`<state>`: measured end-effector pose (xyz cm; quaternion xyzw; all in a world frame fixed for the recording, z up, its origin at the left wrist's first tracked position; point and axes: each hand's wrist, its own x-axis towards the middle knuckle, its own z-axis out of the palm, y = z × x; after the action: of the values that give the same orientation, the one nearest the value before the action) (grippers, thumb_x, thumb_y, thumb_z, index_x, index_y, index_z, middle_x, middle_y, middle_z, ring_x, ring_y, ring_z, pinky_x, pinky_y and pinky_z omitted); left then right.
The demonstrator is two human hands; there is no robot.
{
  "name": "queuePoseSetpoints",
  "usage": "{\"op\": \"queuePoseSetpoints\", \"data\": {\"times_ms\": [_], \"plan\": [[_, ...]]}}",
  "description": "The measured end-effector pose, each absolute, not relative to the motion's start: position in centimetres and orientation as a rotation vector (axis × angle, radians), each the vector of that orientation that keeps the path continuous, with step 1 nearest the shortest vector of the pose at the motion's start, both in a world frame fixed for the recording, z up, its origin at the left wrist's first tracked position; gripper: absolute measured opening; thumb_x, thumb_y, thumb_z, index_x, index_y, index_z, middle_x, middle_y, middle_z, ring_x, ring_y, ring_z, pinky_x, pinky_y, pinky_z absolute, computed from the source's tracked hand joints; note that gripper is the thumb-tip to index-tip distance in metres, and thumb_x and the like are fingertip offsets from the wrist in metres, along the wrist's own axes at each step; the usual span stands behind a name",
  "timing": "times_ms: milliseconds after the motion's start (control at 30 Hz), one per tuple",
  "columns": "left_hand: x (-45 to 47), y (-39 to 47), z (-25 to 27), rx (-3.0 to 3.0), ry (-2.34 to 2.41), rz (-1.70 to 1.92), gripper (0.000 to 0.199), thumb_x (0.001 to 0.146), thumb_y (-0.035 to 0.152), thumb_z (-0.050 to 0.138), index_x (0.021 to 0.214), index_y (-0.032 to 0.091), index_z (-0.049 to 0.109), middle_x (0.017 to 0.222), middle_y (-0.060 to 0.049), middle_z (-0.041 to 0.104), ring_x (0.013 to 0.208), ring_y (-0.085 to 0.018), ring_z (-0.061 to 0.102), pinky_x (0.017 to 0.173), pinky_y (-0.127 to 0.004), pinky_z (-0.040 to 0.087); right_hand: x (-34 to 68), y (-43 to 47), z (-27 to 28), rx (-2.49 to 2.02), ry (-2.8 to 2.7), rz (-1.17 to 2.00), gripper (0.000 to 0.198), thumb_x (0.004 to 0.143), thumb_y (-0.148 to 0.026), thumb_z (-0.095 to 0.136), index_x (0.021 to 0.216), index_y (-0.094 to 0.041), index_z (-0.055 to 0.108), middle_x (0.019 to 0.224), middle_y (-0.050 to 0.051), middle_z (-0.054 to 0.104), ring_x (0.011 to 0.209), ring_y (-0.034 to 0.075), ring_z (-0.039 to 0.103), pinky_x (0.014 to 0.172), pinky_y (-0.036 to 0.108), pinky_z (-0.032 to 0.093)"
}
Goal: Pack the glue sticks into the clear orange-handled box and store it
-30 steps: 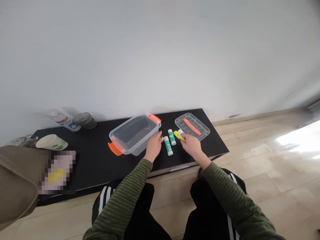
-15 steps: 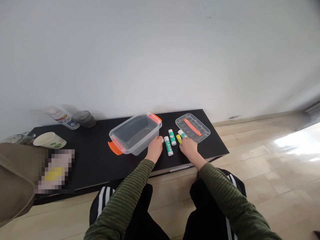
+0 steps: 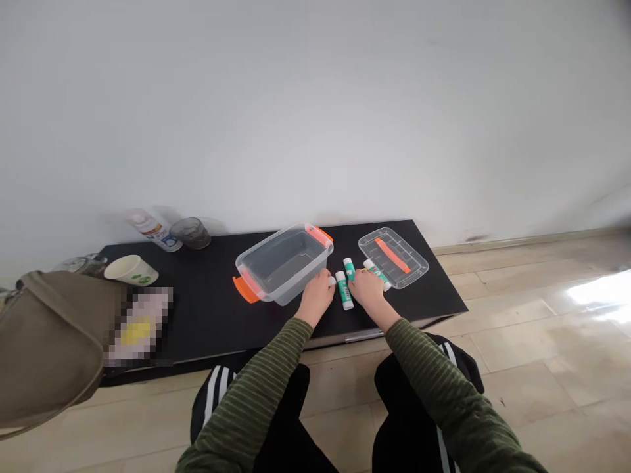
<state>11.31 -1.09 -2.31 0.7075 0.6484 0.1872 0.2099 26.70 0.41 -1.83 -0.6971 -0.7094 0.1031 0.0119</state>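
Note:
My left hand [image 3: 317, 297] is closed beside the near right end of the clear plastic box [image 3: 282, 289], around what looks like a glue stick. Only a white end [image 3: 332, 281] of that stick pokes out past the fingers. My right hand [image 3: 369, 290] reaches down over the glue sticks, its fingers closed at a green and white glue stick [image 3: 349, 268] and hiding its lower part. Between the hands lies a second green and white glue stick [image 3: 344, 291]. Another glue stick [image 3: 378, 274] shows behind my right hand, with a bit of yellow next to it.
The clear lid [image 3: 417, 266] with an orange handle lies on the black table [image 3: 207, 315] at the right. To the left are a paper cup [image 3: 131, 270], a dark glass [image 3: 191, 234], a spray can [image 3: 155, 231] and a brown bag [image 3: 54, 348]. A wall stands behind.
My right hand has shifted left from the yellow stick to the middle green and white glue stick. My left hand stays closed beside the box. The whole view has swung slightly left.

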Motion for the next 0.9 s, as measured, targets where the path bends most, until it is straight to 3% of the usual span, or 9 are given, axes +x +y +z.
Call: {"op": "queuePoseSetpoints", "data": {"times_ms": [233, 400, 500, 633, 900], "plan": [[11.5, -0.7, -2.5, 1.03, 1.265, 1.085, 0.014, 0.087, 0.019, 0.06, 0.101, 0.018, 0.059, 0.101, -0.009, 0.068, 0.092, -0.02, 0.07, 0.09, -0.041, 0.055, 27.1, 1.0, -1.0, -2.199, -2.134, 0.38, 0.031, 0.094, -0.032, 0.052, 0.104, -0.009, 0.069, 0.106, 0.02, 0.071, 0.101, 0.031, 0.068, 0.079, 0.036, 0.047], [11.6, -0.7, -1.9, 0.53, 0.974, 1.191, 0.004, 0.089, 0.017, 0.059, 0.092, 0.015, 0.058, 0.092, -0.008, 0.071, 0.09, -0.019, 0.074, 0.099, -0.041, 0.053, 29.0, -0.6, 0.7, -1.947, -2.042, 0.458, 0.025, 0.093, -0.036, 0.054, 0.098, -0.018, 0.07, 0.09, 0.007, 0.071, 0.087, 0.021, 0.067, 0.075, 0.028, 0.043], [11.4, -0.7, -1.5, 0.448, 0.9, 1.238, 0.004, 0.088, 0.017, 0.062, 0.089, 0.015, 0.059, 0.094, -0.009, 0.072, 0.096, -0.02, 0.074, 0.102, -0.04, 0.052, 29.8, -2.3, 0.9, -1.693, -2.016, 0.518, 0.021, 0.091, -0.03, 0.057, 0.105, -0.019, 0.069, 0.088, 0.003, 0.069, 0.082, 0.016, 0.064, 0.076, 0.025, 0.043], [11.4, -0.8, -1.3, 0.473, 0.875, 1.271, 0.013, 0.084, 0.024, 0.069, 0.091, 0.016, 0.062, 0.099, -0.009, 0.073, 0.097, -0.02, 0.072, 0.102, -0.042, 0.052, 30.3, -3.8, 0.3, -1.49, -2.016, 0.585, 0.025, 0.088, -0.025, 0.058, 0.11, -0.017, 0.067, 0.095, 0.005, 0.069, 0.083, 0.016, 0.062, 0.079, 0.026, 0.046], [11.8, -1.5, -0.9, 0.558, 0.873, 1.267, 0.026, 0.082, 0.033, 0.074, 0.102, 0.018, 0.065, 0.097, -0.004, 0.07, 0.085, -0.014, 0.07, 0.096, -0.038, 0.055, 31.3, -4.5, 0.0, -1.476, -2.063, 0.559, 0.032, 0.088, -0.022, 0.056, 0.119, -0.019, 0.064, 0.111, 0.007, 0.07, 0.099, 0.02, 0.064, 0.088, 0.03, 0.047]]}}
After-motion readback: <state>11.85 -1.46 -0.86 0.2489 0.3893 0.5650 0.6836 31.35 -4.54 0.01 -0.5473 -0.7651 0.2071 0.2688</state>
